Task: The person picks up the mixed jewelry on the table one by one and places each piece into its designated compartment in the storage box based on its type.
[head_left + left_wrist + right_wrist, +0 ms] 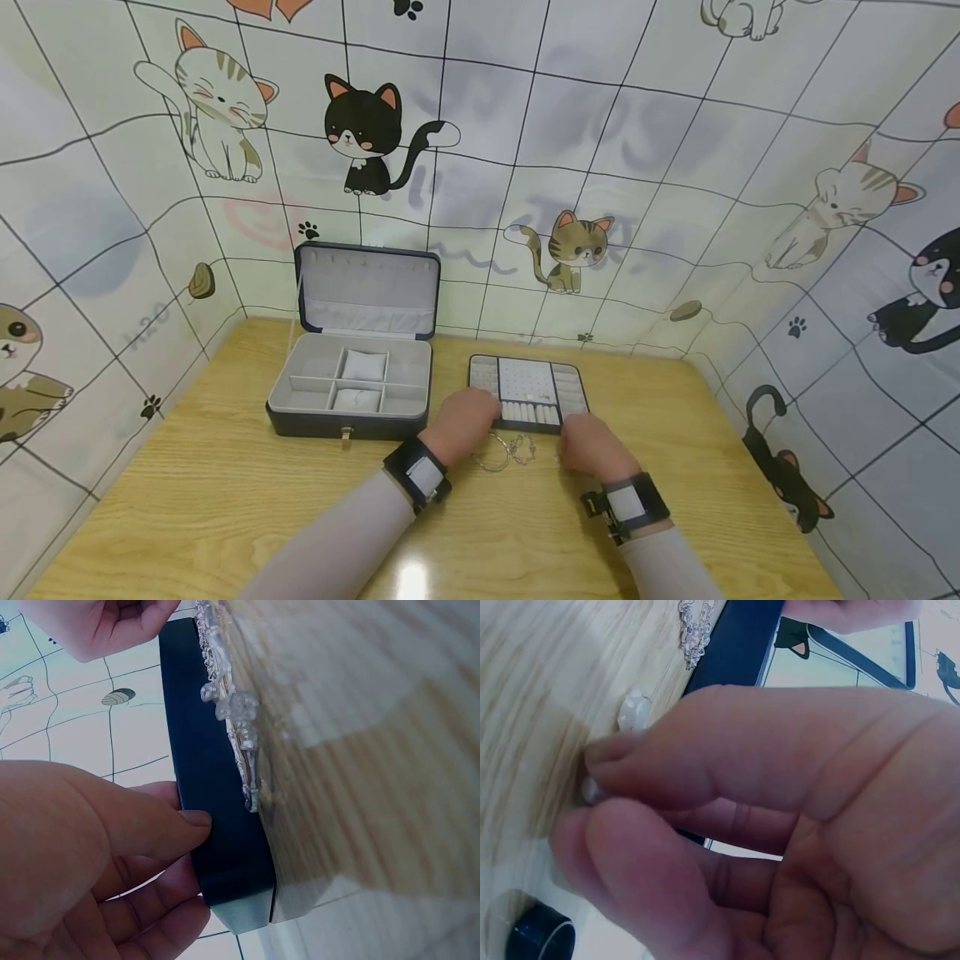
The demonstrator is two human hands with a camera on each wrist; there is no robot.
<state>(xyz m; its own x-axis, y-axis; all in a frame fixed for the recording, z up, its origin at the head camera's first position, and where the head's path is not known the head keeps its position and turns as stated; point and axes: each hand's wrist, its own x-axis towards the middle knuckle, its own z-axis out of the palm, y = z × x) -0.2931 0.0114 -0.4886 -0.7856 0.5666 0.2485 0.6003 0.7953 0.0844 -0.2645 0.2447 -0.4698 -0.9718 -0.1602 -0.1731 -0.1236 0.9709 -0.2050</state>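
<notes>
A dark jewellery tray (567,367) with pale compartments lies on the wooden table. My left hand (468,421) holds its front left corner, with the thumb (191,821) pressed on the dark side wall (217,825) and the fingers curled behind it. A sparkly chain (229,705) and thin bangles (504,452) lie on the table along the tray's front. My right hand (592,443) is just right of them, its fingertips (604,750) pinching a small pale bead-like piece (591,792) against the table. A second pale piece (634,711) lies close by.
An open dark jewellery box (352,387) with grey compartments and a raised lid stands left of the tray. Cat-print cloth walls (675,167) close in the table at the back and both sides. Bare wood (187,500) stretches toward the front left.
</notes>
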